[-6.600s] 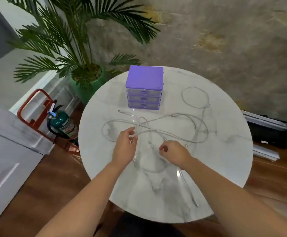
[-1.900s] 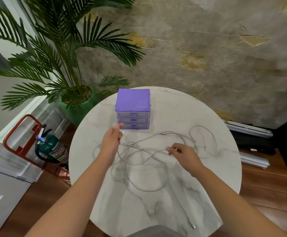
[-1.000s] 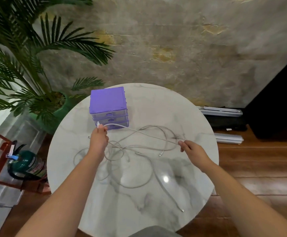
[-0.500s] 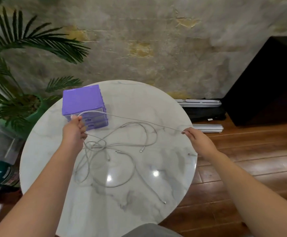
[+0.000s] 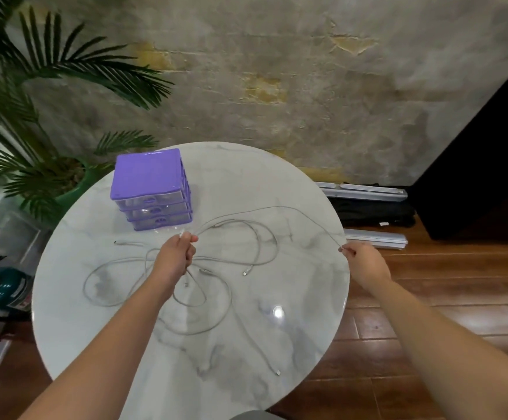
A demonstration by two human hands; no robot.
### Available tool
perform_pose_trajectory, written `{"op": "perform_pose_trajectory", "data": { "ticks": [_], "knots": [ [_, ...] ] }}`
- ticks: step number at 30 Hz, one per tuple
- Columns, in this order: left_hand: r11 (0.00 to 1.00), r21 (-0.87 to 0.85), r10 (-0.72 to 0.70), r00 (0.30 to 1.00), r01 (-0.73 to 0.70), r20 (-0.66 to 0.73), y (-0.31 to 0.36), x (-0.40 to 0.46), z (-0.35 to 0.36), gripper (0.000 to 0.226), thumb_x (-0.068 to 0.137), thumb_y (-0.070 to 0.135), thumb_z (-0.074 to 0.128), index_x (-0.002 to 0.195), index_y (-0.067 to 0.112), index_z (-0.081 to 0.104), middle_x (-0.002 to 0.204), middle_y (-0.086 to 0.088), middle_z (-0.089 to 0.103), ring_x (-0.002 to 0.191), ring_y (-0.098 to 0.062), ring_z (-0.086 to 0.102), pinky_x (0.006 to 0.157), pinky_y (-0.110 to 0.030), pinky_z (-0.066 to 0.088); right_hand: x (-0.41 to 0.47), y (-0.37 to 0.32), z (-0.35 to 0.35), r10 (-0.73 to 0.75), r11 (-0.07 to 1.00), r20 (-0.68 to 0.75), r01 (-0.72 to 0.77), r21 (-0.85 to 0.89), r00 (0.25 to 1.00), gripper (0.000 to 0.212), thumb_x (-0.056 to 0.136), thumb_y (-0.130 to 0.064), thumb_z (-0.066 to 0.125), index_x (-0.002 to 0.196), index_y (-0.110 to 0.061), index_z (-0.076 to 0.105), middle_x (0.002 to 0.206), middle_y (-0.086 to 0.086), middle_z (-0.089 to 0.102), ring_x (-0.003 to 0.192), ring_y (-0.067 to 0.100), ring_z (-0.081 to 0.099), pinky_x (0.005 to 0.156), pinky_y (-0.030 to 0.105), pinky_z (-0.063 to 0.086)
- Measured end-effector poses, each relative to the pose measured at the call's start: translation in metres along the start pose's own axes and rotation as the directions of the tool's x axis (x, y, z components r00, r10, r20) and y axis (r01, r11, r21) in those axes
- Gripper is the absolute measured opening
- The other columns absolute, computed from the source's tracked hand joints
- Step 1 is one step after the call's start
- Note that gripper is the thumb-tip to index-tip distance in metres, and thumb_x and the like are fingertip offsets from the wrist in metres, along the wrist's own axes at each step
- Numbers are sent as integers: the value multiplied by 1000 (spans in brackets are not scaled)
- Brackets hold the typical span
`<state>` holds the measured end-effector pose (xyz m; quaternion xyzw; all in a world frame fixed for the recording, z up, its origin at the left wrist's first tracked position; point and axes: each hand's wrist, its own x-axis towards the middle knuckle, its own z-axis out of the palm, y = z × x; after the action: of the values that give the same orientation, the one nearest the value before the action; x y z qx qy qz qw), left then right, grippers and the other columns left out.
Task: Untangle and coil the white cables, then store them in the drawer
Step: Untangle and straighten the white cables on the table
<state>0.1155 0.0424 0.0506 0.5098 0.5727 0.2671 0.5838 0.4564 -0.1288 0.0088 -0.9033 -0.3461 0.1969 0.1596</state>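
Separating: one strand of the white cables [image 5: 248,237] is being drawn out of the tangle — the untangling step, by my reading, with coiling and storing not yet begun.
Left hand [image 5: 177,256]: fingers curled round one end of the strand, its plug showing just above the knuckles, near the front of the purple drawer unit [image 5: 150,189].
Right hand [image 5: 364,262]: thumb and fingertips pinching the same strand at the right rim of the marble table [image 5: 292,374].
Held strand: arcs loosely between the hands, above the other loops.
Remaining cables: overlapping loops on the tabletop between and below the hands, several plugs lying free; a short length lies apart, left of the left hand.
Drawers: all three look closed.
Doing it well: keep the pull gentle and raise the strand clear of the pile — a hard tug would likely cinch the crossings. Follow it hand over hand to its far plug before winding.
Risk: trailing loops may slide off the rim.
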Motion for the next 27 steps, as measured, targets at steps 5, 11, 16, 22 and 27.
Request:
{"op": "perform_pose_trajectory", "data": {
  "ticks": [5,11,16,22,27],
  "knots": [
    [996,65,64,998,-63,-18,-2,-5,7,29,104,30,36,85,20,55,61,2,41,47,-9,29,44,-19,24,-4,-15,16,73,997,118,-76,19,990,42,100,-23,43,140,-12,49,138,11,54,119,31,55,90,36,48],
    [987,120,108,994,-110,26,3,-3,12,27,103,27,38,85,17,55,61,1,42,49,-12,32,45,-20,26,-12,-75,31,-102,969,-49,110,221,994,42,95,-21,45,136,-31,51,109,1,64,96,24,61,72,33,51],
    [981,110,152,985,-160,81,6,-9,20,27,103,25,39,83,17,55,61,1,43,50,-10,34,43,-14,28,-33,-165,46,-552,794,-235,591,144,800,23,95,-20,53,112,-19,69,110,4,56,105,21,46,90,30,43],
    [983,65,159,977,-169,140,10,-16,16,27,104,27,39,92,13,59,62,-1,48,52,-11,40,45,-12,32,-55,-224,57,-619,778,-83,624,72,781,35,101,-35,40,87,-13,63,86,3,64,88,24,54,87,41,42],
    [989,-101,105,994,-105,-8,12,-10,-13,27,103,28,40,102,11,60,84,-3,68,76,-8,63,61,-21,48,-57,-209,65,-533,831,-93,541,132,841,41,99,-45,43,76,-20,66,72,-5,54,83,19,53,89,37,36]
  ]
}}
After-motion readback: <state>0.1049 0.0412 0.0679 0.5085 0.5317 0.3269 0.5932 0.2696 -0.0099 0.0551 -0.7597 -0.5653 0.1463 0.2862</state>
